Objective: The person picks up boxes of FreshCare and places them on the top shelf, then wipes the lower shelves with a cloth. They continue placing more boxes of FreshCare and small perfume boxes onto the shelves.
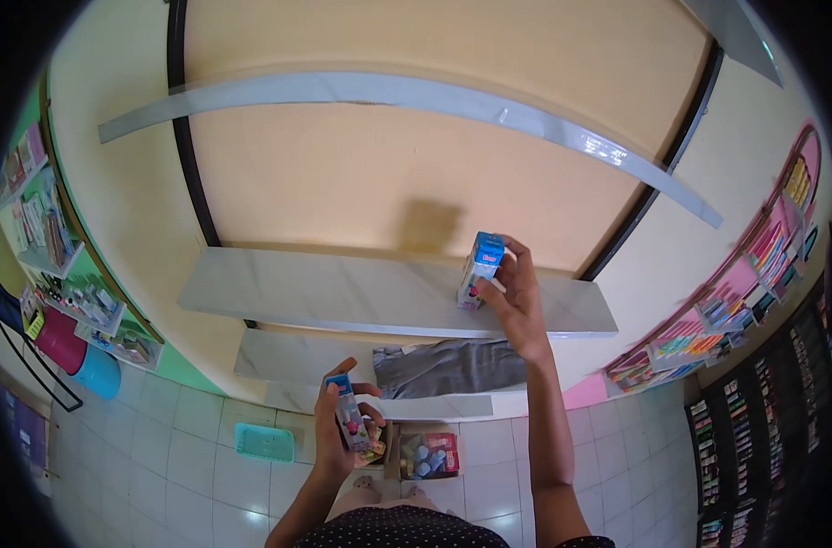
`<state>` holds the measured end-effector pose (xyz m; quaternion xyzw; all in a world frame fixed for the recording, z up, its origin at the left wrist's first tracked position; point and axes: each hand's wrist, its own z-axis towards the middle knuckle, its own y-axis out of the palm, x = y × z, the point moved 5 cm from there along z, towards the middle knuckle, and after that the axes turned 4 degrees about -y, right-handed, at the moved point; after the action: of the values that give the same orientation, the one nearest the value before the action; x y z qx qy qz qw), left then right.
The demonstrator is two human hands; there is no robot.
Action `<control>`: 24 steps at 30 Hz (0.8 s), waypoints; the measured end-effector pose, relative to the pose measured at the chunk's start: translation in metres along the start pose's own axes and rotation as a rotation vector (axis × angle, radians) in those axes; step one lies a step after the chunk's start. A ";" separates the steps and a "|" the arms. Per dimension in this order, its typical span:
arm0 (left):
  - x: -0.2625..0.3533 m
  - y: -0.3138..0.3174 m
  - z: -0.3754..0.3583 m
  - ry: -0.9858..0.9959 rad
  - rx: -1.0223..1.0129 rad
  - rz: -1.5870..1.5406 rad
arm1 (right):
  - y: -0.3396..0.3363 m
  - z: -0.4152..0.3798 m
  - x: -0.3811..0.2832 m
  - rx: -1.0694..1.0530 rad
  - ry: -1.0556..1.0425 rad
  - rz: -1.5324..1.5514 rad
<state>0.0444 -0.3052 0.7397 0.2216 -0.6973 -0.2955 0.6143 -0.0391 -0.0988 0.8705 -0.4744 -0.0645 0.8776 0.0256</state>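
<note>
My right hand (522, 315) is closed around a small blue-and-white carton (478, 274) with pink print. That carton stands upright at the marbled middle shelf (334, 288), its lower end overlapping the shelf's surface. Lower down and to the left, my left hand (330, 429) grips a similar carton (349, 416), blue at the top and tilted a little. Below the middle shelf, a folded grey cloth (448, 367) lies on the lower shelf (297, 354), close to the right forearm.
On the tiled floor stand a cardboard box (394, 463) of bottles and packets and a turquoise basket (264, 429). A narrow upper shelf (389, 89) crosses the wall. Stocked shelves (55, 247) line the left, pink-edged displays (768, 247) and black racks (754, 420) the right.
</note>
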 end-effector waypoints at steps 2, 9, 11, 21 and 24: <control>0.001 0.003 0.001 0.000 -0.027 -0.017 | -0.005 -0.004 -0.011 0.175 -0.156 -0.071; -0.018 -0.003 0.008 -0.027 0.044 0.021 | 0.031 -0.133 0.063 0.068 -0.245 -0.774; -0.029 -0.004 0.012 -0.031 0.112 0.009 | 0.037 -0.147 0.105 -0.020 -0.125 -0.946; -0.052 0.012 0.021 -0.001 0.074 0.203 | -0.006 -0.149 0.147 -0.273 -0.106 -0.812; -0.053 0.028 0.020 0.082 0.061 0.326 | -0.018 -0.146 0.134 0.065 0.421 0.031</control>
<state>0.0337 -0.2458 0.7189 0.1359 -0.7068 -0.1612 0.6753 0.0088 -0.0536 0.6831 -0.6472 -0.0222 0.7610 0.0404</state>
